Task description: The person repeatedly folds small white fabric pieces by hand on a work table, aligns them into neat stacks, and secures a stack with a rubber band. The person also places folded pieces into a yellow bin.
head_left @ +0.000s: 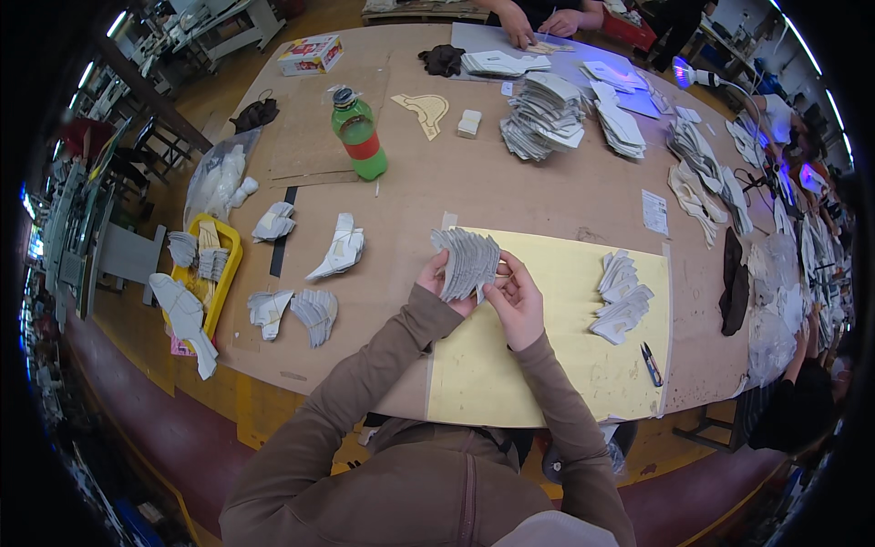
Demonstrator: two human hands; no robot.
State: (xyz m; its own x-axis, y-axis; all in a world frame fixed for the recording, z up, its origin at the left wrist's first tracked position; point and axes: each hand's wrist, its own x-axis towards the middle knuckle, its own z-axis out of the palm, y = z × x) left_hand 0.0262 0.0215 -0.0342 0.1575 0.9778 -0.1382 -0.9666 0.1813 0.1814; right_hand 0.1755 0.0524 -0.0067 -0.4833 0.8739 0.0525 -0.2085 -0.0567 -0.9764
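A thick, fanned stack of grey cut fabric pieces (466, 262) is held up over the yellow sheet (538, 383) on the table. My left hand (436, 276) grips the stack's left side, its fingers partly hidden behind the pieces. On the right, my right hand (517, 305) is closed on the lower right edge, thumb and fingers pinching there. To the right on the sheet lie bundles of similar white-grey pieces (622, 299), with small thread snips (652, 364) below them.
Several tied bundles (314, 314) lie left of my arms, beside a yellow basket (228, 273) of pieces. Farther back stand a green bottle (361, 137) and tall stacks of white pieces (544, 114). Across the table another person's hands (538, 25) handle a piece. A lamp (697, 75) glows at right.
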